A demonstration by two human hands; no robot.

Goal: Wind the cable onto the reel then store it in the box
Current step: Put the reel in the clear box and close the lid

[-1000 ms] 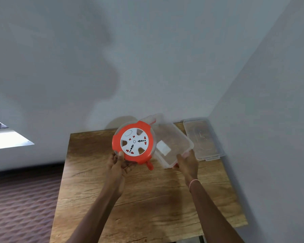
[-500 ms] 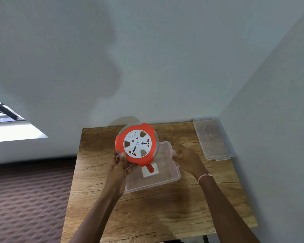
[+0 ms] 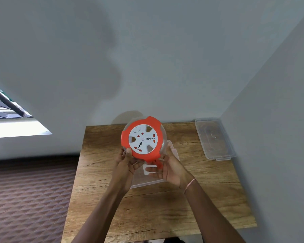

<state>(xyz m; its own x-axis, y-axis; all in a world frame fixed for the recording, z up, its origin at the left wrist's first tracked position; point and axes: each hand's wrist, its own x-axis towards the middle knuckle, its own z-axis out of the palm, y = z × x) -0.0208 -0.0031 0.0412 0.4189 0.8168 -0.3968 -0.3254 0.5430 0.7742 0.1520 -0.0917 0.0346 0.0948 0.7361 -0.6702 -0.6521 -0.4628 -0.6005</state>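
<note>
At the far left, a bright window opening [image 3: 16, 127] with dark bars is seen above a patterned maroon floor [image 3: 28, 199]. A wooden table [image 3: 209, 199] is set into the corner of two pale grey walls. Over the table's middle, the left hand [image 3: 125, 163] is raised with its fingers curled around the lower left rim of the reel [image 3: 142, 139], the thumb pressed on the orange front edge. The reel, round with an orange rim and a white socket face, is held upright and tilted toward the camera, above the table and not inside anything. Its clear outer flange is seen behind the orange rim. Below and behind the reel, the clear plastic box [image 3: 147, 181] is seen resting on the table, partly hidden by both hands; a white label shows through it. The right hand [image 3: 167, 168] is cupped under the reel's lower right edge, fingers half closed beside the orange crank that hangs there, a thin bracelet worn on the wrist. At the far right corner, the clear lid [image 3: 215, 138] is laid flat, well apart from the box.
</note>
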